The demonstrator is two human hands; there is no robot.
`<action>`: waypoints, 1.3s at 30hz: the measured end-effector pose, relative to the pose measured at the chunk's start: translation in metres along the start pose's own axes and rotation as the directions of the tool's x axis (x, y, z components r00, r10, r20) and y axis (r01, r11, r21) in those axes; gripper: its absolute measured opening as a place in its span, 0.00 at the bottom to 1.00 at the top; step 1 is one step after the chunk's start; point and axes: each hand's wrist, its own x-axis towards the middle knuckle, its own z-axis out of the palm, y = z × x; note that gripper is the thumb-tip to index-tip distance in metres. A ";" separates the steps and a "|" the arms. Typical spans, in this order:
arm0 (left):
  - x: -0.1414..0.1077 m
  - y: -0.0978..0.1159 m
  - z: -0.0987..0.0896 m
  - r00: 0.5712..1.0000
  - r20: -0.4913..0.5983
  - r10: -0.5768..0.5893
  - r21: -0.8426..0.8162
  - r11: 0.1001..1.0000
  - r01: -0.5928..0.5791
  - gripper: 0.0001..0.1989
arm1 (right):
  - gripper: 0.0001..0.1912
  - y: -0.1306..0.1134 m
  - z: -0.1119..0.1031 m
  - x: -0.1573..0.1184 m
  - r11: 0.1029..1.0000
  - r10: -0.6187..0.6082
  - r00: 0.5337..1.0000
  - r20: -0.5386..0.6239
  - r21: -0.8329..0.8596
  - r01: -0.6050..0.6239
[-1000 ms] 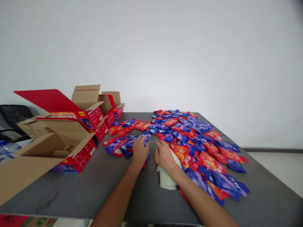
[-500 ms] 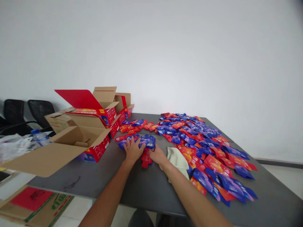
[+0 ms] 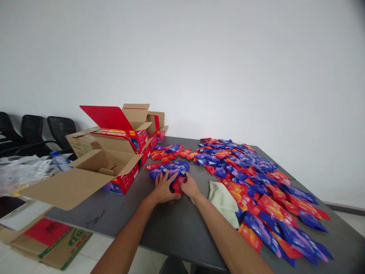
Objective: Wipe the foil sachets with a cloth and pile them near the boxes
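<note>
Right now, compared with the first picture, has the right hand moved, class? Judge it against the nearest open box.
Yes. The right hand has moved left, closer to the nearest open box; it is now at a red packet.

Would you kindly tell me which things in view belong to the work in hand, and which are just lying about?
In the work, it seems:
- left hand, on blue packets
- right hand, at a red packet
- perhaps the open front box

Lying about, apparently:
- pale cloth
- blue-capped bottle
- black chairs
</note>
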 end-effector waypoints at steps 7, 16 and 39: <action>0.016 -0.006 0.001 0.995 -0.050 -0.081 0.118 0.989 0.086 0.52 | 0.27 0.003 0.016 0.030 0.984 -0.023 1.000 0.015 -0.179 0.025; 0.048 -0.015 -0.005 0.987 -0.132 -0.093 0.142 0.984 0.112 0.45 | 0.24 -0.004 0.032 0.069 0.873 -0.004 0.994 0.109 -0.484 0.057; 0.131 -0.039 -0.011 0.945 -0.280 -0.167 0.229 0.945 0.235 0.41 | 0.29 0.003 0.026 0.146 0.716 -0.061 0.988 0.140 -0.683 0.141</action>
